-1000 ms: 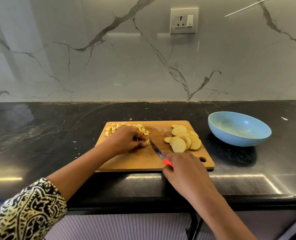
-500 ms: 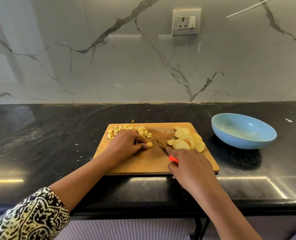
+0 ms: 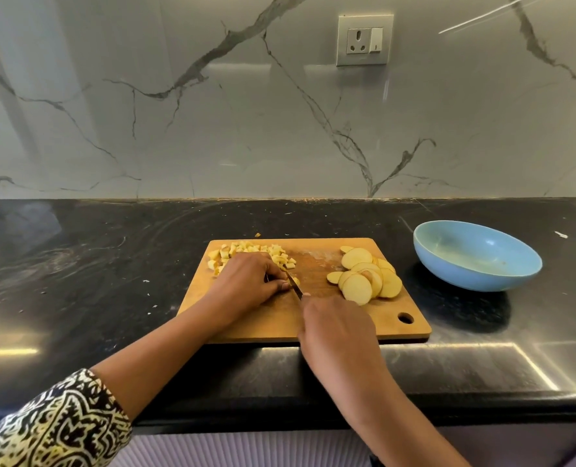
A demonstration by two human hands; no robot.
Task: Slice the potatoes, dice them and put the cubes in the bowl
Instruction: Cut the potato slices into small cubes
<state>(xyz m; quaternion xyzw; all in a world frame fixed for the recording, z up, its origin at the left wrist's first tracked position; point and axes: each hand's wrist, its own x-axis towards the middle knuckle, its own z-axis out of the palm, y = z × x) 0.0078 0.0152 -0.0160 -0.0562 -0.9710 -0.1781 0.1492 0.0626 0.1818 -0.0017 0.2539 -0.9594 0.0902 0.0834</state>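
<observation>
Looking forward and down from head height, standing close against the front edge of the dark surface (image 3: pixel 77 281) and facing the marble wall (image 3: pixel 212 129) square on. Holding the cutting board (image 3: pixel 273 325) near mid-frame, with the left hand (image 3: pixel 246 281) and right hand (image 3: pixel 337 328) reaching in from below, the socket (image 3: pixel 364 40) showing near the top edge and the bowl (image 3: pixel 475 284) off to the right.

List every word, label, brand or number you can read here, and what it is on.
None can be read.
Wall socket: a small mark on its switch, too small to read.
Cutting board, bowl: no lettering shows.
</observation>
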